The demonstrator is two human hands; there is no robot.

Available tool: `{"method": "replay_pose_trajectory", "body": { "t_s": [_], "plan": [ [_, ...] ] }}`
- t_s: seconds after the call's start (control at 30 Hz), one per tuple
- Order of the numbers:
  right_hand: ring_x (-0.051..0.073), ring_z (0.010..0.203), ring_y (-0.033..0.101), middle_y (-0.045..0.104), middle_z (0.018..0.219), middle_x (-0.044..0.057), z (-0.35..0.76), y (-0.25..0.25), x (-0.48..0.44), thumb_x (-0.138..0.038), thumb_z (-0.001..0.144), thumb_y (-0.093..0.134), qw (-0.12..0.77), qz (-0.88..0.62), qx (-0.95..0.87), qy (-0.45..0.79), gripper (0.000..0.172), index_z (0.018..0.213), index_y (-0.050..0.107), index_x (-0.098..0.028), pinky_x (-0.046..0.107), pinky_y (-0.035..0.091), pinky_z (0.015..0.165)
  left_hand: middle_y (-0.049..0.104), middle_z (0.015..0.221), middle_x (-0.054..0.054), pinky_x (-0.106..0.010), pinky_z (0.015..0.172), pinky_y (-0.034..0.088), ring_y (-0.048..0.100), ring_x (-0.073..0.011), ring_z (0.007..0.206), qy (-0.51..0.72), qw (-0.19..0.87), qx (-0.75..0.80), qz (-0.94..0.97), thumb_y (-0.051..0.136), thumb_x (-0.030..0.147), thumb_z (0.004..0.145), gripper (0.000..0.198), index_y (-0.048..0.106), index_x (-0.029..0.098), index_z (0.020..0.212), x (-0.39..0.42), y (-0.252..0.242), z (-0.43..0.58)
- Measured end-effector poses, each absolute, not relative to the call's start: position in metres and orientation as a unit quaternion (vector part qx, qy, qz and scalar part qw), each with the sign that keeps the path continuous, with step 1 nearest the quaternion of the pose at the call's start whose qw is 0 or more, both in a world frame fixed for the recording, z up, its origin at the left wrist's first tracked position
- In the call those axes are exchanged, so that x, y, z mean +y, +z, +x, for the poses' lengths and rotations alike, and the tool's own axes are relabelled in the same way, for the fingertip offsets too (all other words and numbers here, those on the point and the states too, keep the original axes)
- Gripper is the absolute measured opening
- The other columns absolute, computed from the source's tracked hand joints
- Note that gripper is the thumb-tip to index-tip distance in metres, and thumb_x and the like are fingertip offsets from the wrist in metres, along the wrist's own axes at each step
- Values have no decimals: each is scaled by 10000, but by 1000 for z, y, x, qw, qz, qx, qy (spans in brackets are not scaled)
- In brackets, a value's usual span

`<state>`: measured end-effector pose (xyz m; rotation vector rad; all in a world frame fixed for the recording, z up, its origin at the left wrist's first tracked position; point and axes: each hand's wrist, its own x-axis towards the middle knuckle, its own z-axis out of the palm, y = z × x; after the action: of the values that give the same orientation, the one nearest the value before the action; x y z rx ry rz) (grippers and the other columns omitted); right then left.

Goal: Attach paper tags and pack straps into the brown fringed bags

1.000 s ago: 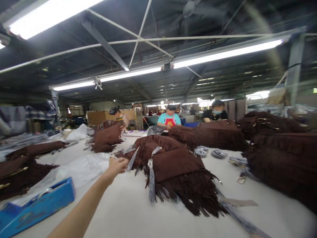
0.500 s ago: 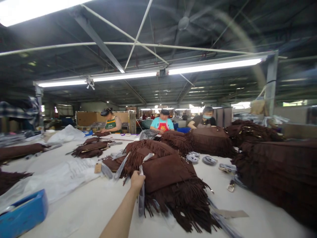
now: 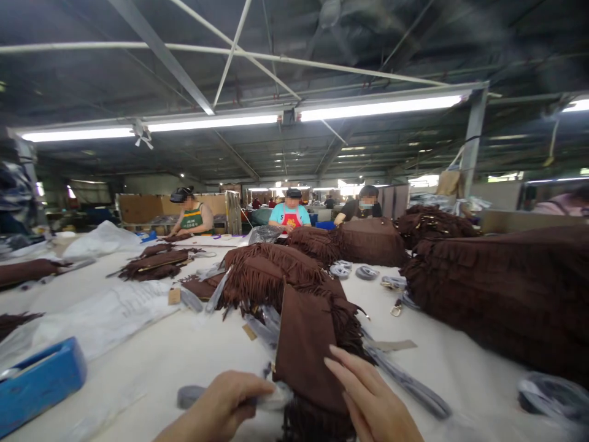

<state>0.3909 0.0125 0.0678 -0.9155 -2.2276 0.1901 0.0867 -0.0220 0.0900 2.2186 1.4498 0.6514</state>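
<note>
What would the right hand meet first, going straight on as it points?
Most likely the nearest brown fringed bag; the right hand overlaps its edge in view, though contact is unclear.

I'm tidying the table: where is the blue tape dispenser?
In the head view, the blue tape dispenser sits at the lower left on the white table, left of the left hand, beside the white plastic.

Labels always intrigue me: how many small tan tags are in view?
2. One tag lies at the right edge of the white plastic sheeting; the other tag is just left of the front brown fringed bag. More may be hidden.
</note>
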Motion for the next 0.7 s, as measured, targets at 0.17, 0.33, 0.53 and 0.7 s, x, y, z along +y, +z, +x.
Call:
{"method": "replay_pose_trajectory", "body": {
  "t_s": [0.17, 0.33, 0.53, 0.7],
  "plan": [
    [309, 1427, 252, 359, 1536, 80, 336, 112, 33, -26, 862, 489, 126, -260, -953, -94, 577, 1364, 500, -311, 500, 439, 1029, 763, 997, 10, -268, 839, 489, 692, -238, 920, 135, 209, 437, 864, 556, 164, 730, 439, 703, 378, 1084, -37, 56, 113],
    [282, 1391, 321, 477, 1455, 63, 295, 127, 51, -198, 898, 616, 4, -117, -978, -172, 114, 915, 727, -217, 416, 423, 1007, 760, 900, 32, -248, 757, 487, 684, -214, 813, 98, 170, 454, 869, 558, 100, 680, 491, 700, 390, 1049, -54, 75, 113],
    [175, 959, 619, 699, 864, 25, 301, 184, 74, -92, 822, 583, 62, -172, -951, -249, 106, 871, 665, -138, 381, 277, 1101, 745, 1040, -19, -293, 869, 475, 658, -232, 964, 237, 73, 550, 798, 435, 166, 825, 448, 676, 309, 1174, -59, 140, 73],
    [242, 940, 581, 628, 964, 97, 319, 231, 50, -88, 894, 468, 155, -287, -896, -300, 136, 931, 592, -129, 385, 416, 888, 701, 1165, -46, -317, 901, 466, 632, -235, 1047, 315, -73, 554, 767, 349, 225, 910, 458, 600, 281, 1288, -42, 185, 47]
  ]
}}
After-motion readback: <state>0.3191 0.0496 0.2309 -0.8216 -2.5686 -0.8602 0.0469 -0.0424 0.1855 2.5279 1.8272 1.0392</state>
